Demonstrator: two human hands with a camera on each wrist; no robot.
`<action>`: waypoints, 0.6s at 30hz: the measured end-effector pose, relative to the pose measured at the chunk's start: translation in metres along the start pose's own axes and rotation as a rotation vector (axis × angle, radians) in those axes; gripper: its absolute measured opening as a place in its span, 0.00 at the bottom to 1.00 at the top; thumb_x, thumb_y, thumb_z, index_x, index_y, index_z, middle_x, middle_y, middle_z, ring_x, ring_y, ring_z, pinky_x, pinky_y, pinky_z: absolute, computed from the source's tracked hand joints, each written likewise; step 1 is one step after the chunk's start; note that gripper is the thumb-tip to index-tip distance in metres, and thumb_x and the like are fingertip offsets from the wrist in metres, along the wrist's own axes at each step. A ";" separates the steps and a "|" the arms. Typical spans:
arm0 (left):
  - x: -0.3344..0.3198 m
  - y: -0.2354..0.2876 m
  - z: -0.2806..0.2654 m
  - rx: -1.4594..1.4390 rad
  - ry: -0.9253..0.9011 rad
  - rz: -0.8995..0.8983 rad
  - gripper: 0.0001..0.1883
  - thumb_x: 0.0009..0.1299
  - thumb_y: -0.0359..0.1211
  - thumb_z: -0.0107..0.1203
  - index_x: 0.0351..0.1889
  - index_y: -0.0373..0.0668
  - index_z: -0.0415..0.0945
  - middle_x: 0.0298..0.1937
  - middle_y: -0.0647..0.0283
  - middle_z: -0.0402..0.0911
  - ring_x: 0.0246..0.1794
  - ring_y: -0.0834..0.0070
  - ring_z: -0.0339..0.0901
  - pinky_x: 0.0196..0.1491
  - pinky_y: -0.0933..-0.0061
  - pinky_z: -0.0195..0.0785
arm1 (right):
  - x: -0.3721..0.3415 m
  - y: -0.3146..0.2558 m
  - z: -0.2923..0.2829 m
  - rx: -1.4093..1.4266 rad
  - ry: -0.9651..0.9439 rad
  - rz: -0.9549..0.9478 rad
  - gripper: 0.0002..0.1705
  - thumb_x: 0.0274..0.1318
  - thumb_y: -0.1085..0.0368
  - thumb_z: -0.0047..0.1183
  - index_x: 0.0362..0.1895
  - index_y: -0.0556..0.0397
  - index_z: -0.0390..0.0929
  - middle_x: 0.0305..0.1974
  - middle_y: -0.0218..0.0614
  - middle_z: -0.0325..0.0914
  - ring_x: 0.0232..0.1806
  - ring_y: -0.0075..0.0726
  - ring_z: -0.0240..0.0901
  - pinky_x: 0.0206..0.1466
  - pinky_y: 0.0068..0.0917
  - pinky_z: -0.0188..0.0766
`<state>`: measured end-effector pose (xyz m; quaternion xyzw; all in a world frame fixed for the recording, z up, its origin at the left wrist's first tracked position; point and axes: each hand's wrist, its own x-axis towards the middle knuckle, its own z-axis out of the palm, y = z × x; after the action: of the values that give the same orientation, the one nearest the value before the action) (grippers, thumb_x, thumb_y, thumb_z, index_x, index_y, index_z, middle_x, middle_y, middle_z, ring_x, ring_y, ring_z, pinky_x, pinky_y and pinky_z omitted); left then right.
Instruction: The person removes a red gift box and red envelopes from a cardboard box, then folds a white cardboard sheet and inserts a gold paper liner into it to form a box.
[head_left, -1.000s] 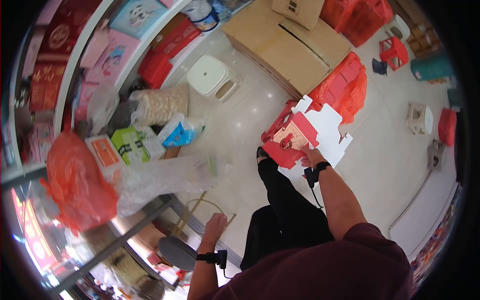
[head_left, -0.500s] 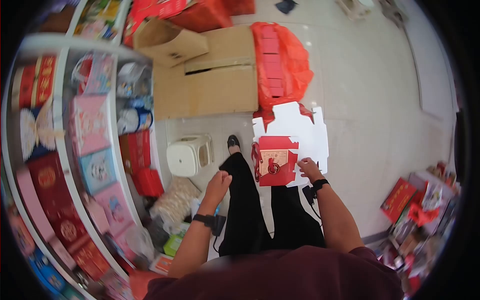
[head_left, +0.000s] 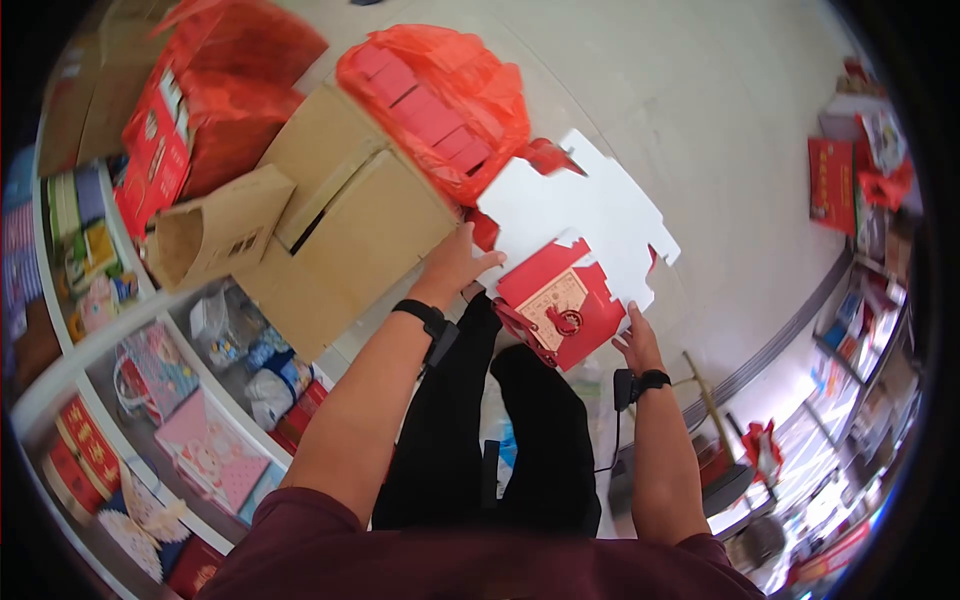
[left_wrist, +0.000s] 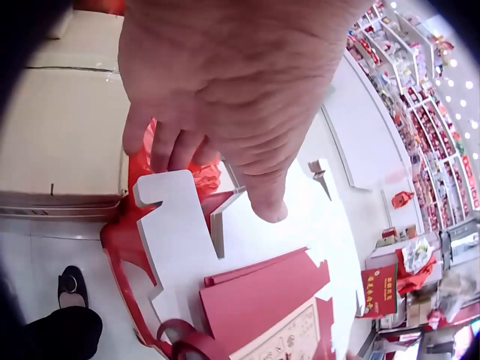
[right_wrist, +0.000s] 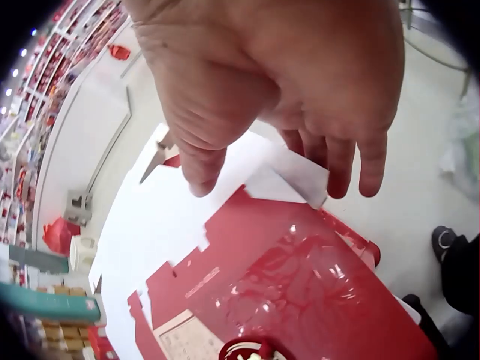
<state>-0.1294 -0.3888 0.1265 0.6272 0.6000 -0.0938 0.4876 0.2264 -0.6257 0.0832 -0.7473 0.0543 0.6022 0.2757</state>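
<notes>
A white die-cut cardboard sheet [head_left: 570,205] with notched edges lies before me, over a red plastic stool [left_wrist: 124,259]. On its near part rests a flat red box blank [head_left: 598,338] with a cream printed panel [head_left: 548,302], a round tasselled emblem [head_left: 566,321] and a red strap [left_wrist: 191,337]. My left hand [head_left: 455,270] is at the sheet's left edge, fingers extended and thumb over the white surface. At the right corner, my right hand [head_left: 642,345] has its thumb apart from its fingers; the fingertips reach a white flap [right_wrist: 281,184].
A large cardboard box [head_left: 365,235] stands left of the sheet, with an open paper bag [head_left: 220,235] on it. Beyond is a red plastic bag [head_left: 500,95] holding red boxes [head_left: 420,110]. Stocked shelves [head_left: 150,340] line the left. A metal-framed chair [head_left: 725,490] stands at right.
My view has swung round. The left hand has come from beside my body to the sheet's left edge. The right hand stays by the right side of the sheet and the red blank.
</notes>
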 end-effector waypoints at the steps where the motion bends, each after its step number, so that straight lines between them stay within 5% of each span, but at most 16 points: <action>1: 0.017 -0.008 0.013 0.002 0.009 0.044 0.42 0.72 0.53 0.67 0.73 0.28 0.68 0.68 0.43 0.79 0.68 0.54 0.78 0.72 0.58 0.68 | 0.002 0.007 0.002 0.071 -0.041 -0.014 0.46 0.68 0.32 0.58 0.73 0.55 0.68 0.64 0.35 0.77 0.64 0.39 0.73 0.68 0.46 0.71; 6: 0.081 -0.039 0.030 -0.306 -0.289 0.072 0.39 0.74 0.49 0.67 0.70 0.26 0.70 0.62 0.52 0.83 0.60 0.65 0.80 0.66 0.62 0.72 | 0.034 0.050 0.010 0.277 -0.200 -0.245 0.44 0.72 0.33 0.54 0.78 0.49 0.68 0.69 0.27 0.75 0.66 0.28 0.72 0.70 0.37 0.69; 12: 0.064 -0.014 0.014 0.113 -0.224 0.040 0.37 0.81 0.60 0.53 0.64 0.31 0.77 0.58 0.57 0.83 0.59 0.71 0.76 0.64 0.68 0.68 | 0.050 0.072 0.025 0.322 -0.184 -0.331 0.48 0.68 0.28 0.53 0.74 0.53 0.73 0.65 0.33 0.79 0.64 0.30 0.73 0.67 0.32 0.68; 15: 0.064 -0.016 0.012 0.150 -0.208 0.117 0.35 0.82 0.61 0.53 0.58 0.33 0.80 0.54 0.60 0.82 0.55 0.74 0.75 0.63 0.71 0.65 | 0.062 0.077 0.032 0.429 -0.257 -0.443 0.35 0.74 0.38 0.53 0.69 0.53 0.79 0.64 0.31 0.80 0.66 0.27 0.73 0.72 0.33 0.67; 18: 0.065 -0.012 0.009 0.227 -0.219 0.102 0.32 0.83 0.59 0.51 0.53 0.34 0.79 0.49 0.64 0.80 0.51 0.77 0.73 0.59 0.73 0.66 | 0.070 0.083 0.041 0.461 -0.232 -0.465 0.34 0.75 0.38 0.52 0.67 0.53 0.79 0.64 0.31 0.80 0.66 0.26 0.73 0.72 0.31 0.67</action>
<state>-0.1179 -0.3549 0.0702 0.6939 0.4960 -0.2039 0.4805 0.1755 -0.6581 -0.0160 -0.5842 -0.0147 0.5762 0.5714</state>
